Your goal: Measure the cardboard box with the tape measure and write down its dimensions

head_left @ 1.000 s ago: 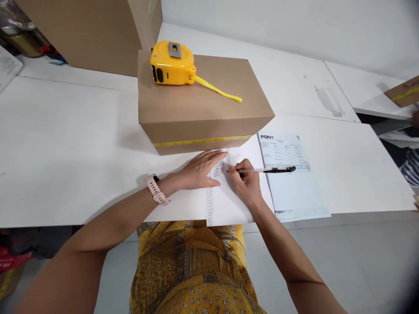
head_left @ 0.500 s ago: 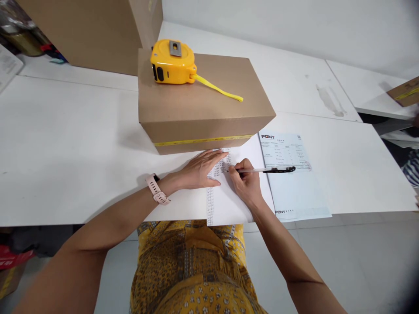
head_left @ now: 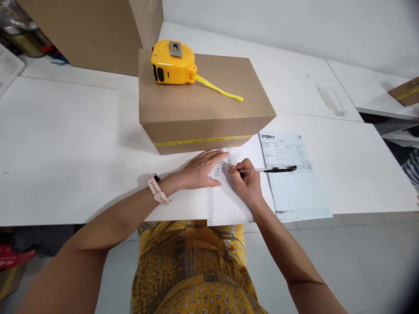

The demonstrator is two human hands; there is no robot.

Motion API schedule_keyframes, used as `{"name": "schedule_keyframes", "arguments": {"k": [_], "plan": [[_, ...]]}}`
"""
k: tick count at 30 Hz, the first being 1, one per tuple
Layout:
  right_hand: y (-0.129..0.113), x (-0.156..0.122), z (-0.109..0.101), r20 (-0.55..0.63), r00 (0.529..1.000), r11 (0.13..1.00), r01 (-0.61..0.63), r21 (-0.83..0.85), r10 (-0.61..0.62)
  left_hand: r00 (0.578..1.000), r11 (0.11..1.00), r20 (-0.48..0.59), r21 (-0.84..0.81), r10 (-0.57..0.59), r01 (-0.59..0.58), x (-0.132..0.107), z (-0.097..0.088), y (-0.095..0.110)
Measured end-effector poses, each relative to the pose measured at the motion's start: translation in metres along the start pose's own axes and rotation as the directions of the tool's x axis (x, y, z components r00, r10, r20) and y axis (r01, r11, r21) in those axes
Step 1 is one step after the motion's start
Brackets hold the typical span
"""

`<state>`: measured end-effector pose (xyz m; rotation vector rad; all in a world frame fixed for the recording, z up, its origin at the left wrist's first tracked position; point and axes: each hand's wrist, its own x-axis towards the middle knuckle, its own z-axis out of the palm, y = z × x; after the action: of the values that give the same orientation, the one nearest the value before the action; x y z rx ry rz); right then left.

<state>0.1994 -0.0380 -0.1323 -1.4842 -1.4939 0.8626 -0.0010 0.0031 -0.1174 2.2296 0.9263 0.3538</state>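
Observation:
My right hand [head_left: 248, 182] is closed round a black-and-clear pen [head_left: 278, 169], its tip at a white sheet of paper [head_left: 231, 205] with columns of small handwriting. Flat on the sheet's left side lies my left hand [head_left: 201, 170], thumb and fingers apart. A pale pink watch strap is on that wrist. Just beyond the hands stands a closed cardboard box [head_left: 209, 111] with yellow tape along its near side; it covers the sheet's far end. On top of it rests a yellow tape measure [head_left: 173, 65] with a yellow strap.
To the right of the sheet lies a pale blue printed form [head_left: 299, 192] headed PONY. A larger cardboard box [head_left: 88, 35] stands at the back left beside jars. Another taped box [head_left: 406, 92] sits at the far right of the white table [head_left: 65, 148].
The pen tip has shifted very slightly to the right along the writing, with my right hand. My left hand stays in place on the paper.

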Motion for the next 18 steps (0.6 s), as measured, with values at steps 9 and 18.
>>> {"name": "schedule_keyframes", "arguments": {"k": [9, 18], "plan": [[-0.0012, -0.0009, -0.0002, 0.0, 1.0, 1.0, -0.001, -0.006, 0.001, 1.0, 1.0, -0.015, 0.003, 0.011, -0.011, -0.0005, 0.0021, -0.0025], [-0.0017, 0.0004, -0.0009, -0.03, 0.999, 1.0, 0.017, -0.014, -0.017, 1.0, 1.0, 0.002, 0.011, -0.015, 0.015, -0.0003, 0.0011, -0.0012]]}}
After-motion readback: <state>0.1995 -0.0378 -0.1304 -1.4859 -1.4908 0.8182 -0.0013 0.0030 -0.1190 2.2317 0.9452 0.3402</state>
